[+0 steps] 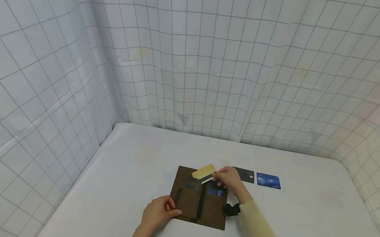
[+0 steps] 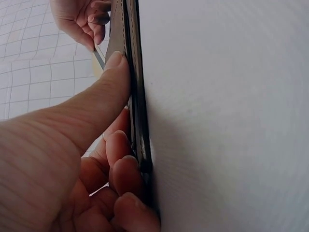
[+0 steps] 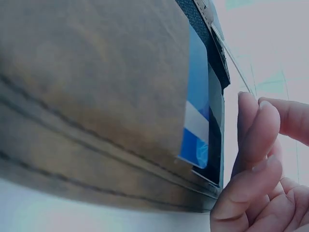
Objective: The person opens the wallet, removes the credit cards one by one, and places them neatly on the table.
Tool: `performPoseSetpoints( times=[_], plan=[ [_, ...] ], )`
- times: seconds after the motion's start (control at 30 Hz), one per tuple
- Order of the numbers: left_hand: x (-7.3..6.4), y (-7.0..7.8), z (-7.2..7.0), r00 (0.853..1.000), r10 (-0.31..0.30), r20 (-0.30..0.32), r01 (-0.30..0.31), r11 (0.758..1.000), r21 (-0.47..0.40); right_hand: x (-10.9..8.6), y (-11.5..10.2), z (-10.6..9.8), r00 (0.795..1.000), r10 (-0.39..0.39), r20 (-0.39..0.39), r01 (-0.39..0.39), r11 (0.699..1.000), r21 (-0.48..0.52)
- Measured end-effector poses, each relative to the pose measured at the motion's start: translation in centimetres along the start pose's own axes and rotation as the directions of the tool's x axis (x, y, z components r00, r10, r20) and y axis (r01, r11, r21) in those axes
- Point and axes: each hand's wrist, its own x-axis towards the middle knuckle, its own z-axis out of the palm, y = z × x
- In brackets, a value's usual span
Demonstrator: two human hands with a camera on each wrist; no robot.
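A brown wallet [image 1: 188,204] lies spread out on the white table. My left hand [image 1: 157,212] holds its near left corner, thumb on the upper face and the other fingers curled at the edge, as the left wrist view shows. Over the wallet's far part, my right hand [image 1: 230,178] pinches a yellow card [image 1: 203,172] with a dark and a white stripe between thumb and fingertips. The card is tilted above the pockets. A blue card [image 3: 197,121] pokes out of the right pocket in the right wrist view, with a dark card partly hidden behind it.
Beyond my right hand a black card [image 1: 246,175] lies flat on the table [image 1: 308,222], partly covered by the hand. Right of it is a blue card [image 1: 268,180] marked VIP. White gridded curtains [image 1: 219,77] hang behind the table and at both sides.
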Motion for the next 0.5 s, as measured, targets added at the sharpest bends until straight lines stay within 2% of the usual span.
performPoseSetpoints(
  times=[0.3, 0.5],
  plan=[
    [0.1, 0.0, 0.1, 1.0, -0.006, 0.004, 0.006, 1.0, 0.001, -0.3, 0.9, -0.7, 0.998, 0.02, -0.058, -0.013, 0.992, 0.125],
    [0.1, 0.0, 0.1, 1.0, 0.002, 0.008, -0.002, 1.0, 0.004, -0.6, 1.5, -2.4, 0.994, 0.027, -0.106, -0.007, 0.983, 0.184]
  ],
)
